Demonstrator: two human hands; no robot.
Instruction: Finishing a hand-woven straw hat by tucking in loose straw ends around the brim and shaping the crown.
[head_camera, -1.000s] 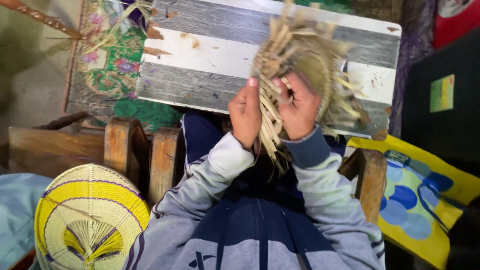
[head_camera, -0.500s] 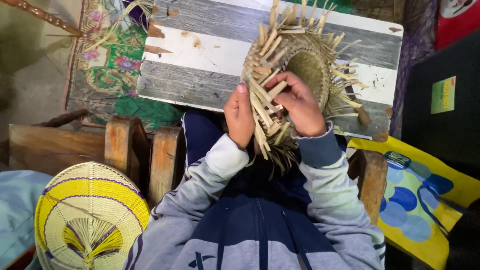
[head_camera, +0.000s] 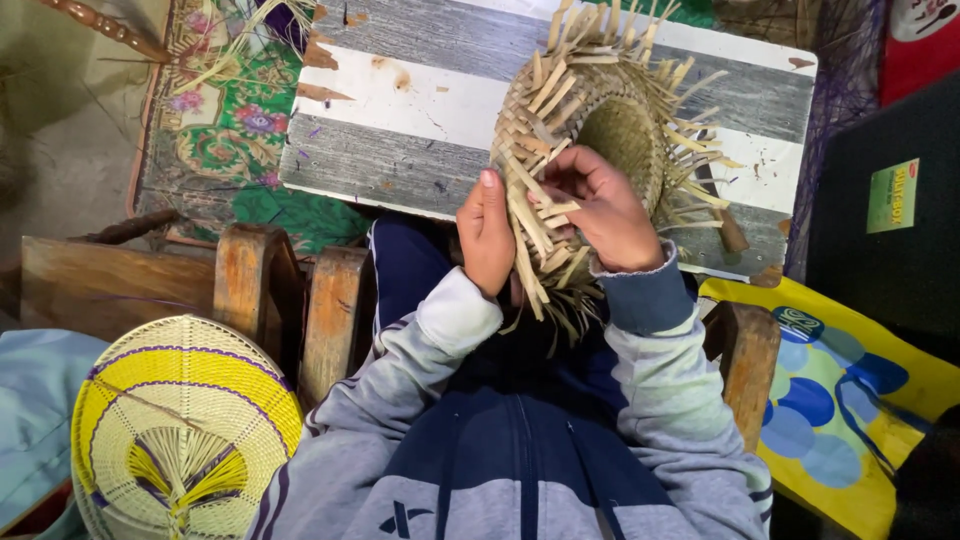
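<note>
Above striped worktop (head_camera: 400, 110), mid-weave: left hand (head_camera: 487, 235) and right hand (head_camera: 600, 205) closed on half-woven straw basket (head_camera: 600, 130); tucking six-o'clock strips seemingly next.

Person seen from above: zip-front hooded top, navy across the chest with pale grey sleeves and lower panel, navy ribbed cuffs, a small white emblem at bottom centre; bare left hand (head_camera: 487, 238) and right hand (head_camera: 605, 212) at centre frame

The woven straw basket (head_camera: 600, 130) has tilted open-side up as both hands shifted along its rim.
</note>
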